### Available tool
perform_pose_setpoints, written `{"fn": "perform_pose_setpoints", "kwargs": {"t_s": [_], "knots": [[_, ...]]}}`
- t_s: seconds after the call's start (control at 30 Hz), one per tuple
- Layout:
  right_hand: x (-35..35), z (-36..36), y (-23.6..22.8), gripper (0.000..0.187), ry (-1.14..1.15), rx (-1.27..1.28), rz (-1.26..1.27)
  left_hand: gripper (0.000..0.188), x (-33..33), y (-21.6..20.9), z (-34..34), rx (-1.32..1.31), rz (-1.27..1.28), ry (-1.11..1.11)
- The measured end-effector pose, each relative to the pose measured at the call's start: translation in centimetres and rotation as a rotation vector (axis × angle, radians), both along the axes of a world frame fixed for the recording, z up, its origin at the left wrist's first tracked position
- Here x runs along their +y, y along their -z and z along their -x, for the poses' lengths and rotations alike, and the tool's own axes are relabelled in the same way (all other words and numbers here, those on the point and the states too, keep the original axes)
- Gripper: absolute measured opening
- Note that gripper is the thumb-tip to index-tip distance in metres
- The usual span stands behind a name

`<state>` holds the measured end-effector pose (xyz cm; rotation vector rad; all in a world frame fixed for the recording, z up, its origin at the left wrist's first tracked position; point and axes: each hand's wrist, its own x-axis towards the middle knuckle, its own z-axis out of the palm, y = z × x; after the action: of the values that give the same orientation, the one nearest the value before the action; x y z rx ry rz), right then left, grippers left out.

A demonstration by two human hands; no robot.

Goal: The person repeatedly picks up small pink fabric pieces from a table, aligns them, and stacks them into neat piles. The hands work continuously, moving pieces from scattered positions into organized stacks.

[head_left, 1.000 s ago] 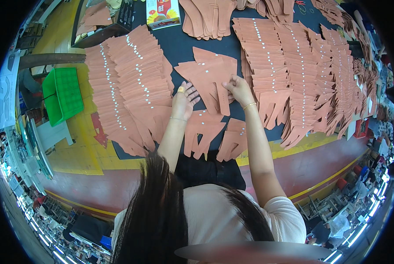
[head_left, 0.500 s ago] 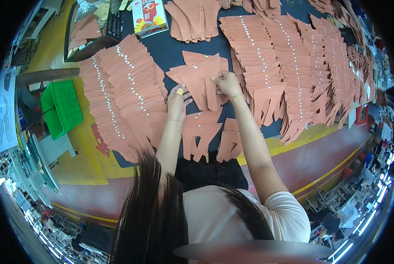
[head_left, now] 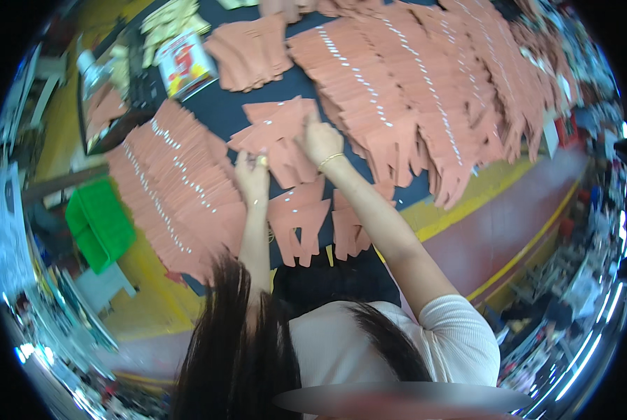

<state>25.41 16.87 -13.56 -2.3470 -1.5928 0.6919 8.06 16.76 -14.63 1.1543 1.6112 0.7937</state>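
The small stack of salmon-coloured cut pieces [head_left: 275,133] lies on the dark surface [head_left: 217,115], just above the centre of the frame. Compared with a second ago, the whole view is turned and blurred, so the stack sits further left, and more of the pale yellow pieces [head_left: 177,24] shows at upper left, beside the printed box [head_left: 185,66].

The left hand [head_left: 253,173], palm open and fingers spread earlier, is now curled at the stack's lower left edge. The right hand [head_left: 320,142] now reaches higher along its right edge, fingers pointing upward. Blur hides whether either hand's fingers are clamped on a piece or merely touching.
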Motion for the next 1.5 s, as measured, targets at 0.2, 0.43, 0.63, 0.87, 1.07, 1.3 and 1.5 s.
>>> {"fn": "perform_pose_setpoints", "kwargs": {"t_s": [0.2,0.43,0.63,0.87,1.07,1.3,1.5], "knots": [[-5.4,-3.8,-3.6,0.083,0.031,0.689,-0.190,0.012,-2.9,-11.9,-1.5,0.348,-0.665,0.595],[-15.1,-12.9,-7.9,0.053,0.153,1.407,-0.180,0.015,-6.9,-15.7,-5.9,-0.020,-0.370,0.755],[-16.1,-20.0,-8.1,0.028,0.444,0.789,-0.136,0.021,-8.6,-5.7,-15.8,-0.534,0.280,0.406],[-12.0,-21.3,-3.0,0.035,0.321,0.227,-0.137,0.025,-7.0,-0.1,-18.4,-0.372,0.308,0.339],[-12.2,-20.0,-2.1,0.035,0.342,0.027,-0.100,0.022,-6.5,-0.7,-18.6,-0.198,0.291,0.383],[-11.7,-18.1,-3.1,0.053,0.307,-0.170,-0.268,0.031,-6.3,-3.0,-17.0,0.001,0.372,0.421],[-13.2,-16.8,-4.9,0.046,0.291,-0.042,-0.389,0.017,-5.1,-1.0,-7.3,-0.324,0.274,0.039]]}}
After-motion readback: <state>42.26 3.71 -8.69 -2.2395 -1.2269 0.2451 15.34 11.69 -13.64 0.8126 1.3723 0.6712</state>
